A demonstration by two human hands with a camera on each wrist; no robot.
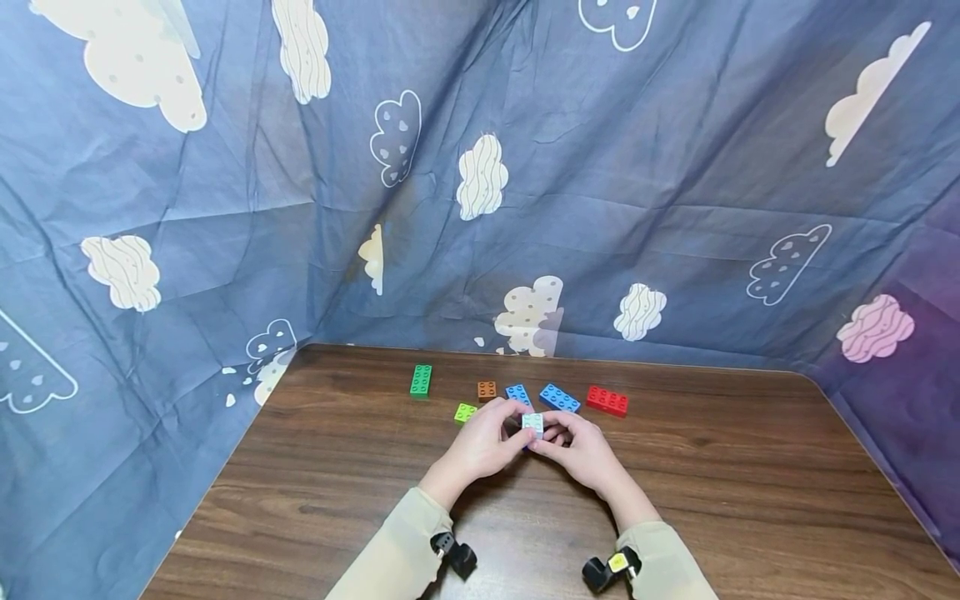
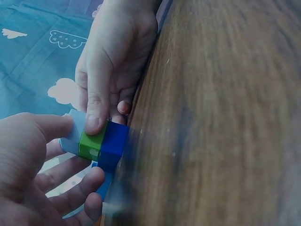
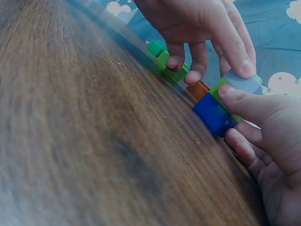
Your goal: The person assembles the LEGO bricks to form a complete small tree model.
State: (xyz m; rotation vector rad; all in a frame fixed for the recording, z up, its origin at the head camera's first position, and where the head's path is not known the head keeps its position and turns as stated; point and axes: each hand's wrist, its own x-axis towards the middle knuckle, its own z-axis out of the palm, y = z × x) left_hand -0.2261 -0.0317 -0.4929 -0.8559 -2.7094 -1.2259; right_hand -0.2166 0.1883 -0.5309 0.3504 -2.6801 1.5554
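A small stack of toy building bricks stands between the two hands near the table's middle. Its top is a pale white-blue brick (image 1: 532, 422), its middle a green brick (image 2: 91, 147), and its bottom a dark blue brick (image 3: 210, 112). My left hand (image 1: 483, 442) pinches the pale brick between thumb and finger, with its other fingers spread loosely. From the other side my right hand (image 1: 583, 452) grips the stack, its thumb lying on the green brick. Whether the pale brick is fully pressed down cannot be told.
Behind the hands on the wooden table (image 1: 315, 492) lie a green brick (image 1: 421, 380), an orange-brown brick (image 1: 487, 390), a lime brick (image 1: 464, 412), two blue bricks, one partly hidden (image 1: 516, 393) and one whole (image 1: 559, 397), and a red brick (image 1: 607, 401). A cloud-patterned cloth (image 1: 420, 275) hangs behind.
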